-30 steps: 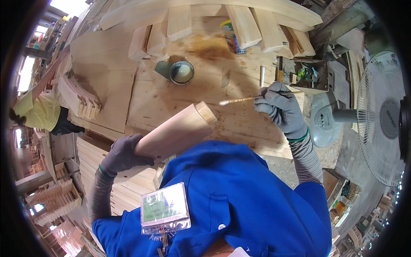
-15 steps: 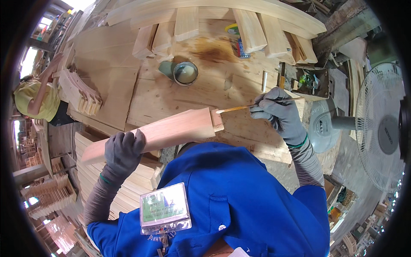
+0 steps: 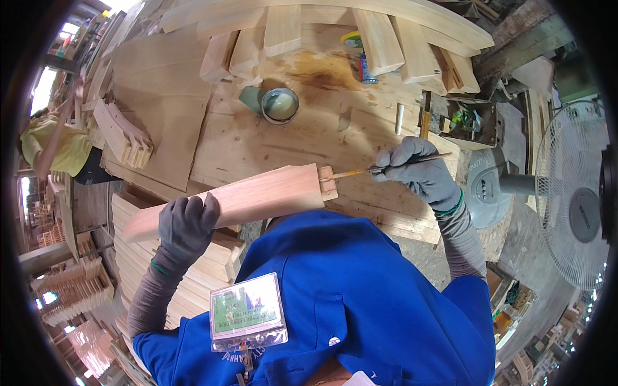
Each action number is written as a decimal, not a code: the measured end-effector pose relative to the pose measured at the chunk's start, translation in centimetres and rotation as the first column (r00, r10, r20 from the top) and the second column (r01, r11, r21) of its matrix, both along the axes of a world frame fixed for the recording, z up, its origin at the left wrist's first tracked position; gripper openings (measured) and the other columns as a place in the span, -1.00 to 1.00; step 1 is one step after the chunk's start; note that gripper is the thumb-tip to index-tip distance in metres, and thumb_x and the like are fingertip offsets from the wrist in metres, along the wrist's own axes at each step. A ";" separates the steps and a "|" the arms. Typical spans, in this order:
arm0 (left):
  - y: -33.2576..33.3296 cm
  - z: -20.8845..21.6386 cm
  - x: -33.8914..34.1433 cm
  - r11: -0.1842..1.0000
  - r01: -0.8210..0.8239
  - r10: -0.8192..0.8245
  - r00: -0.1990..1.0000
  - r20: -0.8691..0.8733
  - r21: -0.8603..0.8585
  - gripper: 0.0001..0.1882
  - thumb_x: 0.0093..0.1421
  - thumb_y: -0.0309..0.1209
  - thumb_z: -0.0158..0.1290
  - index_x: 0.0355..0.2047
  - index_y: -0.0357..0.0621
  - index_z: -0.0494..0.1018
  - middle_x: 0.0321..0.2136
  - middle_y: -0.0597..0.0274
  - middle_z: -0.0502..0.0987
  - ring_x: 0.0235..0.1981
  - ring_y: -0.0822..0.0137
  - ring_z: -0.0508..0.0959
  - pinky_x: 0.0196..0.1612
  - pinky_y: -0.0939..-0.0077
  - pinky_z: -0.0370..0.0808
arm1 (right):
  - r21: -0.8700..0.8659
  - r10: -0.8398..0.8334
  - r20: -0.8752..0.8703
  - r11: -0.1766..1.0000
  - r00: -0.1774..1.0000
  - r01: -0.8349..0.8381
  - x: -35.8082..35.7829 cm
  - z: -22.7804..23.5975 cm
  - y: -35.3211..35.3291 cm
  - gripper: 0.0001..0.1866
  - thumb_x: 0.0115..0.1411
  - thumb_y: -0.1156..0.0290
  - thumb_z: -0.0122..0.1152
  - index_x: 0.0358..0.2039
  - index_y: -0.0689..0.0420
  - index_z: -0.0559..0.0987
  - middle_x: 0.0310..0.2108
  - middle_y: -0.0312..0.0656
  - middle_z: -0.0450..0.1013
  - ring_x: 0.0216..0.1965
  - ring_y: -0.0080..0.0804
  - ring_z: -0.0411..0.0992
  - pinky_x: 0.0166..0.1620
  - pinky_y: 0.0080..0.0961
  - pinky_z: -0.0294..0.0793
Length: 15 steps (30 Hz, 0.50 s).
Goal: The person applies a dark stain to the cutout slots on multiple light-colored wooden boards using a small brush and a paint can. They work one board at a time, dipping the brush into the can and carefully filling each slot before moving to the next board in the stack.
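My gloved left hand [image 3: 188, 222] is closed round a pinkish wooden piece [image 3: 267, 196], held slanting in front of my body. A short, narrower tenon [image 3: 327, 183] sticks out of the piece's right end. In my gloved right hand [image 3: 415, 168] a thin brush [image 3: 353, 173] is pinched between the fingers, its handle pointing right. The brush's tip touches the tenon; its bristles are hard to make out there. Beyond the piece, a round cup [image 3: 280, 105] holding a pale liquid stands on the wooden tabletop [image 3: 270, 145].
Several pale wooden blocks [image 3: 282, 31] lie at the table's far side. At the right are an open box [image 3: 472, 123] and a standing fan [image 3: 576, 199]. Stacked wood [image 3: 138, 257] lies at the left, near a person in yellow [image 3: 58, 148] and curved pieces [image 3: 122, 135].
My right hand has shifted slightly left and down, bringing the brush tip farther onto the tenon. The left hand keeps its hold on the wooden piece.
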<state>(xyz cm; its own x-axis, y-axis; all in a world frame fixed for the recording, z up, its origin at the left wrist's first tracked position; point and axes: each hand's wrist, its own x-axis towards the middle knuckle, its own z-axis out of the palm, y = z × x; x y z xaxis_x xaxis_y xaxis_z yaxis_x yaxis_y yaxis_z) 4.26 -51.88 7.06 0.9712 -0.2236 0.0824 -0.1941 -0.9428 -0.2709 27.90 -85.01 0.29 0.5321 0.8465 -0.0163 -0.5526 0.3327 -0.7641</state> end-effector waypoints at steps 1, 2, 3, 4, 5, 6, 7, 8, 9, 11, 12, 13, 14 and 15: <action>-0.1 0.1 -0.1 1.000 -0.013 0.013 1.000 -0.015 -0.003 -0.51 -0.25 -0.38 0.12 -0.21 -0.12 0.33 -0.55 0.26 0.27 -0.55 0.27 0.36 -0.52 0.36 0.32 | 0.038 0.035 0.023 0.999 0.999 -0.036 0.0 0.0 0.1 -0.82 0.03 0.75 0.08 -0.36 0.22 0.46 -0.29 -0.01 0.46 -0.19 -0.17 0.47 -0.07 -0.30 0.48; -0.1 0.2 -0.2 1.000 -0.028 0.027 0.999 -0.028 -0.005 -0.51 -0.24 -0.38 0.12 -0.20 -0.11 0.33 -0.54 0.26 0.27 -0.54 0.26 0.36 -0.51 0.35 0.32 | 0.076 0.070 0.049 0.994 0.996 -0.074 0.1 0.0 0.3 -0.81 0.03 0.75 0.08 -0.36 0.21 0.47 -0.29 -0.01 0.46 -0.19 -0.17 0.47 -0.07 -0.29 0.47; 0.0 0.1 -0.3 0.999 -0.033 0.033 0.999 -0.036 -0.012 -0.51 -0.23 -0.37 0.12 -0.20 -0.11 0.33 -0.53 0.26 0.27 -0.54 0.26 0.36 -0.50 0.35 0.32 | 0.076 0.070 0.045 0.994 0.997 -0.074 0.1 0.2 0.2 -0.81 0.02 0.76 0.07 -0.37 0.20 0.46 -0.29 -0.01 0.45 -0.19 -0.16 0.47 -0.06 -0.28 0.47; 0.2 -0.2 -0.6 0.999 -0.047 0.047 0.998 -0.045 -0.011 -0.51 -0.23 -0.36 0.12 -0.20 -0.11 0.32 -0.53 0.26 0.28 -0.53 0.26 0.36 -0.49 0.34 0.32 | 0.084 0.078 0.039 0.993 0.996 -0.082 0.1 0.3 0.2 -0.81 0.02 0.77 0.06 -0.38 0.20 0.46 -0.30 -0.01 0.45 -0.19 -0.16 0.46 -0.06 -0.27 0.47; 0.5 -0.2 -0.7 0.998 -0.062 0.061 0.997 -0.051 -0.012 -0.51 -0.22 -0.35 0.12 -0.19 -0.10 0.32 -0.52 0.26 0.28 -0.52 0.25 0.36 -0.48 0.33 0.32 | 0.090 0.087 0.037 0.992 0.996 -0.090 0.1 0.7 0.2 -0.80 0.02 0.78 0.05 -0.38 0.20 0.46 -0.30 -0.01 0.45 -0.19 -0.15 0.46 -0.06 -0.27 0.46; 0.7 0.1 -0.4 0.997 -0.062 0.060 0.997 -0.040 -0.043 -0.52 -0.20 -0.34 0.12 -0.19 -0.10 0.33 -0.52 0.26 0.28 -0.52 0.25 0.36 -0.48 0.34 0.32 | 0.088 0.091 0.080 0.991 0.993 -0.098 0.3 1.4 0.3 -0.80 0.01 0.80 0.02 -0.41 0.21 0.44 -0.29 0.01 0.45 -0.18 -0.14 0.46 -0.06 -0.24 0.46; 0.9 0.3 -0.2 0.998 -0.052 0.054 0.998 0.038 -0.043 -0.49 -0.21 -0.31 0.14 -0.18 -0.11 0.33 -0.53 0.25 0.28 -0.52 0.25 0.37 -0.49 0.33 0.32 | 0.086 0.032 0.044 0.996 0.999 -0.036 0.3 1.7 0.1 -0.79 0.00 0.81 0.01 -0.41 0.21 0.43 -0.29 0.01 0.45 -0.18 -0.13 0.46 -0.06 -0.25 0.48; 1.3 0.8 0.0 0.991 -0.119 0.122 0.991 0.048 -0.063 -0.48 -0.21 -0.32 0.17 -0.18 -0.12 0.33 -0.50 0.22 0.31 -0.48 0.22 0.40 -0.46 0.33 0.34 | 0.077 -0.025 0.012 0.997 1.000 0.024 0.2 2.1 0.0 -0.79 0.00 0.82 0.01 -0.41 0.21 0.43 -0.28 0.01 0.45 -0.18 -0.13 0.47 -0.07 -0.25 0.49; 1.9 1.4 0.0 0.979 -0.185 0.191 0.980 0.058 -0.085 -0.47 -0.21 -0.33 0.21 -0.17 -0.13 0.34 -0.48 0.19 0.34 -0.45 0.19 0.43 -0.43 0.32 0.37 | 0.065 -0.081 -0.019 0.994 0.997 0.082 0.2 2.2 -0.1 -0.78 -0.01 0.82 0.00 -0.41 0.21 0.42 -0.28 0.01 0.45 -0.18 -0.13 0.47 -0.07 -0.25 0.51; 3.8 2.6 -0.1 0.920 -0.294 0.358 0.899 0.252 -0.258 -0.51 -0.17 -0.37 0.24 -0.18 -0.14 0.37 -0.43 0.18 0.42 -0.43 0.23 0.47 -0.40 0.40 0.40 | 0.048 -0.131 -0.018 0.990 0.991 0.132 0.4 2.4 -0.4 -0.77 -0.02 0.83 -0.01 -0.40 0.21 0.41 -0.26 0.00 0.46 -0.18 -0.13 0.48 -0.09 -0.28 0.54; 4.9 3.1 -0.3 0.877 -0.327 0.444 0.830 0.336 -0.351 -0.52 -0.15 -0.39 0.26 -0.19 -0.14 0.38 -0.41 0.18 0.46 -0.42 0.26 0.49 -0.39 0.43 0.41 | 0.037 -0.153 -0.015 0.988 0.988 0.153 0.5 2.5 -0.4 -0.77 -0.02 0.83 -0.01 -0.39 0.21 0.40 -0.26 -0.01 0.46 -0.18 -0.13 0.48 -0.10 -0.29 0.55; 5.6 4.0 -0.3 0.748 -0.332 0.572 0.762 0.304 -0.575 -0.57 -0.12 -0.42 0.26 -0.20 -0.16 0.40 -0.40 0.19 0.48 -0.43 0.31 0.49 -0.39 0.49 0.41 | 0.026 -0.171 -0.023 0.985 0.985 0.172 0.4 2.4 -0.4 -0.77 -0.02 0.83 -0.01 -0.39 0.21 0.40 -0.25 -0.02 0.46 -0.19 -0.14 0.48 -0.11 -0.30 0.56; 6.5 4.8 -0.3 0.571 -0.292 0.681 0.690 0.244 -0.767 -0.61 -0.09 -0.44 0.25 -0.21 -0.18 0.41 -0.39 0.21 0.50 -0.44 0.37 0.49 -0.39 0.54 0.41 | 0.012 -0.191 -0.023 0.981 0.981 0.192 0.3 2.3 -0.3 -0.77 -0.02 0.82 -0.01 -0.39 0.21 0.40 -0.25 -0.03 0.46 -0.19 -0.14 0.49 -0.12 -0.31 0.57; 7.3 5.3 -0.3 0.358 -0.214 0.766 0.624 0.156 -0.909 -0.65 -0.05 -0.47 0.24 -0.23 -0.19 0.43 -0.38 0.23 0.53 -0.45 0.43 0.50 -0.39 0.60 0.40 | -0.005 -0.213 -0.023 0.977 0.977 0.212 0.2 2.1 -0.3 -0.77 -0.02 0.82 -0.01 -0.39 0.21 0.39 -0.25 -0.03 0.46 -0.19 -0.15 0.49 -0.13 -0.33 0.58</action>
<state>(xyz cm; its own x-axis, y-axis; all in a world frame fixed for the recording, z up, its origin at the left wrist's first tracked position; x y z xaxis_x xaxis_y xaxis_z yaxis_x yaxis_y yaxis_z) 4.00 -44.53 12.35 0.5915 0.7078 0.3862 0.2841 -0.6312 0.7217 28.10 -85.30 2.39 0.6993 0.7141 -0.0329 -0.4871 0.4423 -0.7531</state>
